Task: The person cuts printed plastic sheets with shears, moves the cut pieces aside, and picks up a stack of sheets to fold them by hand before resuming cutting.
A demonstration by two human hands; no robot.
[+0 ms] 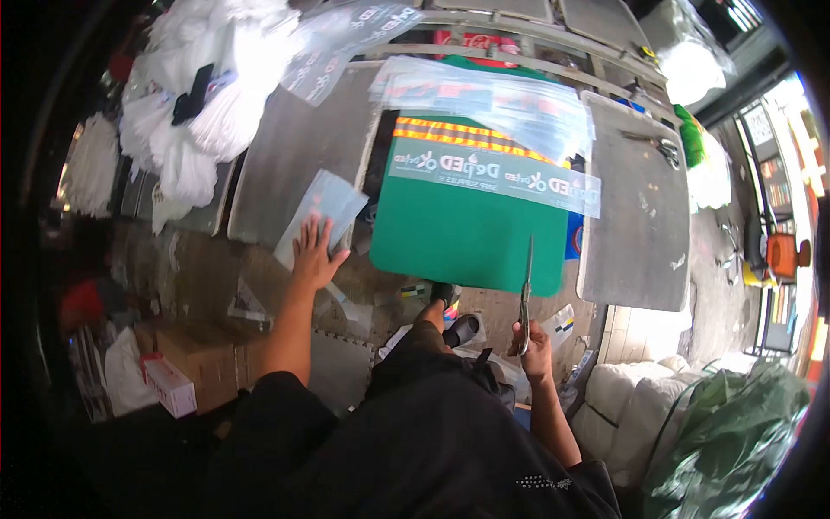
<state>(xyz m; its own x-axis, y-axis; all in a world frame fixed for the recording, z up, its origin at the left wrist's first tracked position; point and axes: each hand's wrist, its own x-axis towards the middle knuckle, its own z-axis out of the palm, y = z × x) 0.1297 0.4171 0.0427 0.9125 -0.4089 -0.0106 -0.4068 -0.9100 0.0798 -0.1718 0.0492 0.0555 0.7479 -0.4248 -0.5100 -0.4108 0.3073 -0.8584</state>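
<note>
My left hand lies with its fingers spread on a pale, translucent printed sheet at the corner of the left grey board. In my right hand is a pair of scissors, blades pointing away from me and seemingly closed, over the near right part of a green board. Across that board lies a clear printed strip with mirrored "DepED" lettering. Behind it are a yellow-and-orange striped band and a pile of similar translucent strips.
Grey boards flank the green one, the right board carrying another pair of scissors. White bundled bags with a black phone-like object stand far left. Cardboard boxes are lower left; wrapped bales are lower right.
</note>
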